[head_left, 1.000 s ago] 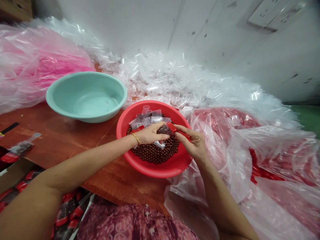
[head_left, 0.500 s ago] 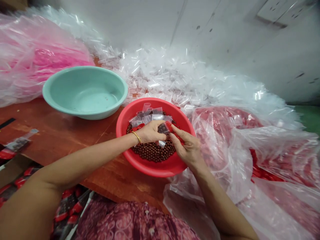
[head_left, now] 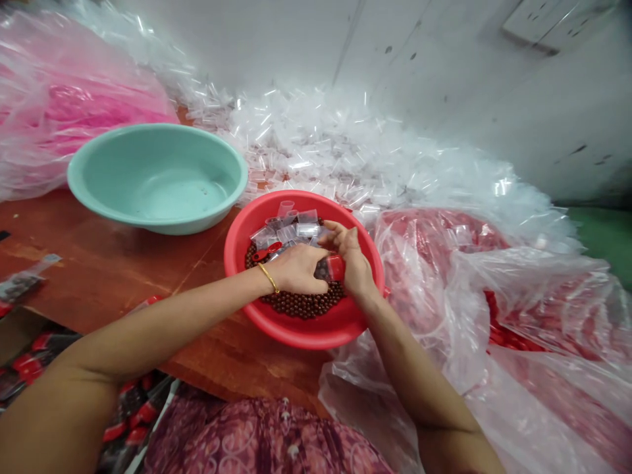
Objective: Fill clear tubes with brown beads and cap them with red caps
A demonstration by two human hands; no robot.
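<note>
A red basin (head_left: 301,332) holds small brown beads (head_left: 301,304), several clear plastic tubes (head_left: 296,227) and a red scoop (head_left: 267,251). Both hands are over it. My left hand (head_left: 297,268), with a gold bracelet at the wrist, is closed on a small clear tube filled with beads (head_left: 323,268). My right hand (head_left: 351,260) is closed on the red cap (head_left: 336,268) at that tube's end, with its fingers curled over it.
An empty teal basin (head_left: 158,178) stands to the left on the reddish wooden table (head_left: 113,270). A big heap of clear tubes (head_left: 345,145) lies behind. Pink bags (head_left: 59,105) sit far left, clear bags of red caps (head_left: 494,289) at right. Filled tubes (head_left: 22,284) lie at the left edge.
My right hand has moved in from the right and curled over the red cap against the tube in my left hand. The view has shifted slightly.
</note>
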